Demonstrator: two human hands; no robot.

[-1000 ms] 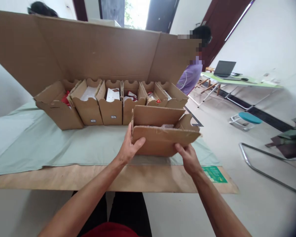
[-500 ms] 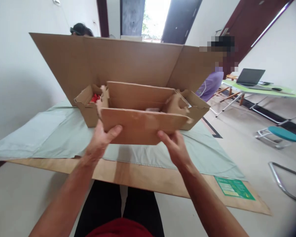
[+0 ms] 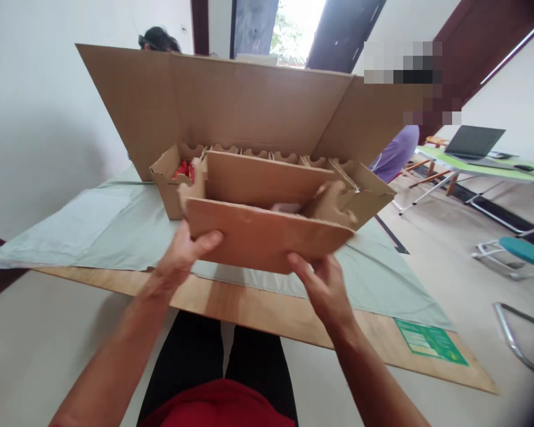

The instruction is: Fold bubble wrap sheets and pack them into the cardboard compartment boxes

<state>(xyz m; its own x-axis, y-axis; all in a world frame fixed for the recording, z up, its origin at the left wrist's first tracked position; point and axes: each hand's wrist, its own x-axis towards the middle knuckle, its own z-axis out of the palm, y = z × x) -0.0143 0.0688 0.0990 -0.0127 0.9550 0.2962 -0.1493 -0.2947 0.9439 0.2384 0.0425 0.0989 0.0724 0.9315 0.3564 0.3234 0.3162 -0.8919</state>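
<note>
Both my hands grip an open-topped cardboard box (image 3: 267,240) and hold it above the cloth, with its near side tilted down to the right. My left hand (image 3: 184,252) is closed on the lower left corner, thumb across the front panel. On the right end, my right hand (image 3: 320,279) has its thumb on the front and its fingers beneath. A pale item shows dimly inside the box; I cannot make out what it is. Behind it stands a row of several cardboard bins with notched edges. Red packets (image 3: 184,170) lie in the leftmost bin (image 3: 171,193).
A tall folded cardboard panel (image 3: 258,101) stands behind the bins. Pale green cloth (image 3: 129,237) covers much of the wooden table (image 3: 249,305). A person in purple (image 3: 396,154) is at the right, another head shows behind the panel. A laptop (image 3: 474,142) and a teal stool (image 3: 527,252) are farther right.
The held box has come nearer to me and lower, away from the row, and its right end has dipped. More notched bins now show behind it. The camera view has shifted slightly.
</note>
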